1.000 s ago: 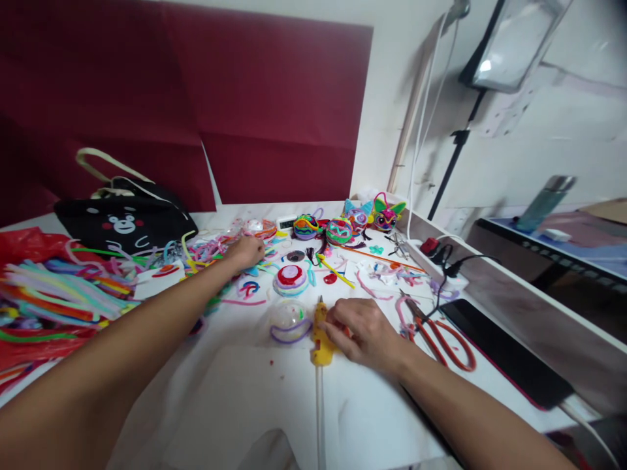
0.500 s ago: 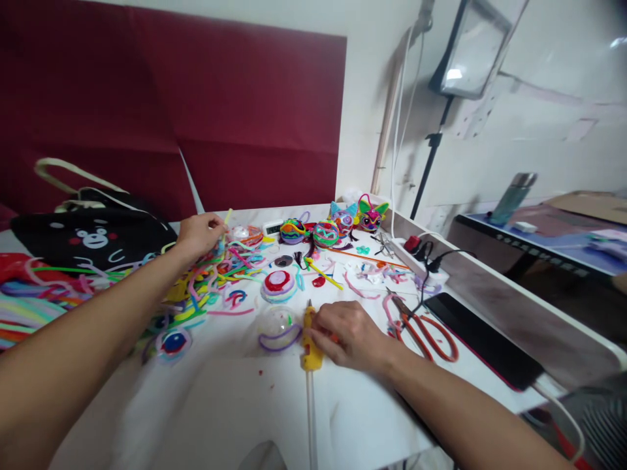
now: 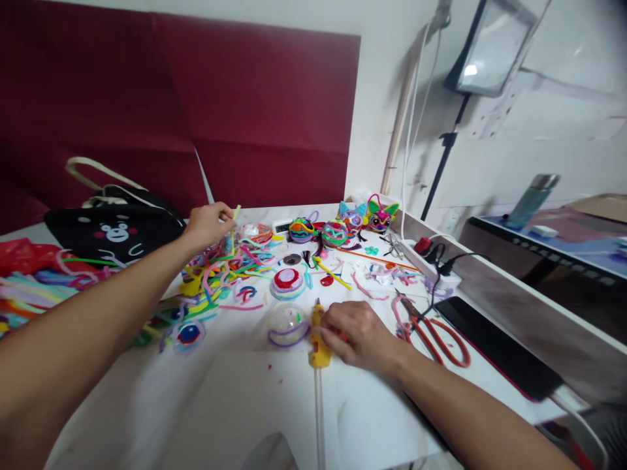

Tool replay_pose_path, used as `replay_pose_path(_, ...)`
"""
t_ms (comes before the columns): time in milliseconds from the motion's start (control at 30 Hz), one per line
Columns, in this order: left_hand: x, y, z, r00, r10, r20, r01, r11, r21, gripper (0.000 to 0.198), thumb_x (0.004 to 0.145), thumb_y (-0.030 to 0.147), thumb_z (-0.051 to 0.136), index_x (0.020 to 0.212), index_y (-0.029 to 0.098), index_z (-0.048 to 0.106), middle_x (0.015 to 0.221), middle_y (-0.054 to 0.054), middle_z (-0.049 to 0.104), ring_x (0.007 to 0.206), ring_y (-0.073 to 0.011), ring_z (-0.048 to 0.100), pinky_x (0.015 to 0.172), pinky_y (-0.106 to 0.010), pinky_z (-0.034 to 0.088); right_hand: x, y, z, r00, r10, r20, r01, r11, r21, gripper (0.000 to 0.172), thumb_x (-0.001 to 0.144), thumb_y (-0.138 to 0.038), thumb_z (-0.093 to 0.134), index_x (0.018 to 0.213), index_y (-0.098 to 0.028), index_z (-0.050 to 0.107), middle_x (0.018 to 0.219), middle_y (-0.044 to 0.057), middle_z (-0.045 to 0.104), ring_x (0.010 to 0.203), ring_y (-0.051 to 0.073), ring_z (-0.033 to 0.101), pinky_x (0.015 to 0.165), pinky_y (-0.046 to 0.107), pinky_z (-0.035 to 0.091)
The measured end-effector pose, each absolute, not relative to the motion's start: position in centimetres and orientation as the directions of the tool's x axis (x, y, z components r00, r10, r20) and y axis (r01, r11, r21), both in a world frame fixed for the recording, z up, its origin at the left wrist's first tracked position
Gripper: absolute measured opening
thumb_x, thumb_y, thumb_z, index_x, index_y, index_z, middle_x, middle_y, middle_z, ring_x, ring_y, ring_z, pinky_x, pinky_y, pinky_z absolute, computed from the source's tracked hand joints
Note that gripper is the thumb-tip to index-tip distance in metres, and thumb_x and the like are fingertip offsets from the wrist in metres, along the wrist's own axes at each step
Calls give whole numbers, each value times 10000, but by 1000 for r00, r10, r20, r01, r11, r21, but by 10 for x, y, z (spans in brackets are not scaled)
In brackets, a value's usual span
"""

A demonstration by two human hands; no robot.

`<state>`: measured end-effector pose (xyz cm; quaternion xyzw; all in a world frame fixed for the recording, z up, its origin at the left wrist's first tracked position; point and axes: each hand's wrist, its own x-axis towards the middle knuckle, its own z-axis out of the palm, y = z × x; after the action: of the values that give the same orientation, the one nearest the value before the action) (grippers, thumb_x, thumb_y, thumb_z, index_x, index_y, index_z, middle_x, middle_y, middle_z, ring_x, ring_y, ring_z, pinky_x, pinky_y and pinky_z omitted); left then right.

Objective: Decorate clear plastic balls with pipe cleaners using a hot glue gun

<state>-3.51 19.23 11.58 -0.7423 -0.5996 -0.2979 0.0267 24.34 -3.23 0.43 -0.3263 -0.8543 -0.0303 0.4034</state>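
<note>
At the back of the pile, my left hand (image 3: 211, 223) is closed in a pinch at a short pale yellow pipe cleaner (image 3: 237, 212); its lower end is hard to make out. Loose coloured pipe cleaners (image 3: 215, 277) lie below that hand. My right hand (image 3: 360, 331) is wrapped round a yellow hot glue gun (image 3: 321, 349), its nozzle pointing away from me and a clear glue stick (image 3: 319, 411) trailing from its rear. Left of the gun sits a clear dome (image 3: 285, 316) with a purple pipe cleaner (image 3: 289, 338) curved along its front. Behind it lies a red-and-white coiled disc (image 3: 287, 282).
Orange-handled scissors (image 3: 441, 336) and a black phone (image 3: 497, 346) lie to the right, near a power strip (image 3: 435, 267). Finished decorated balls (image 3: 335, 233) stand at the back. A black bag (image 3: 115, 232) rests at the left. A blue-centred round piece (image 3: 189, 334) lies front left.
The whole view has shifted, so everything appears slightly farther right. My left hand has risen a little at the pile; my right hand stays on the glue gun.
</note>
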Motion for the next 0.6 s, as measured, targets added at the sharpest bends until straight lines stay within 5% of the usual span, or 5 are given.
replay_pose_path(233, -34, 187, 101, 215, 880, 423, 882, -360, 302, 171, 676, 264, 615, 824, 199, 670, 831, -32, 752, 800, -226, 694, 727, -276, 483, 243, -32, 2, -462, 535, 707, 585, 783, -210, 232, 974, -213, 473, 746, -194, 514, 628, -6, 550, 534, 120, 467, 554, 258, 336)
replay_pose_path(467, -33, 183, 89, 305, 900, 311, 845, -407, 347, 248, 723, 327, 564, 899, 182, 658, 855, -23, 739, 514, -143, 631, 557, -254, 473, 244, -35, 4, -468, 539, 700, 578, 786, -219, 207, 979, -208, 483, 781, -184, 540, 642, -1, 576, 551, 121, 501, 565, 248, 353)
replay_pose_path(600, -38, 180, 87, 355, 893, 275, 829, -437, 349, 261, 719, 337, 578, 900, 176, 673, 884, -37, 743, 595, -154, 657, 619, -256, 494, 244, -35, 3, -474, 548, 690, 572, 787, -233, 206, 974, -189, 489, 773, -181, 535, 639, 0, 566, 546, 119, 492, 556, 248, 345)
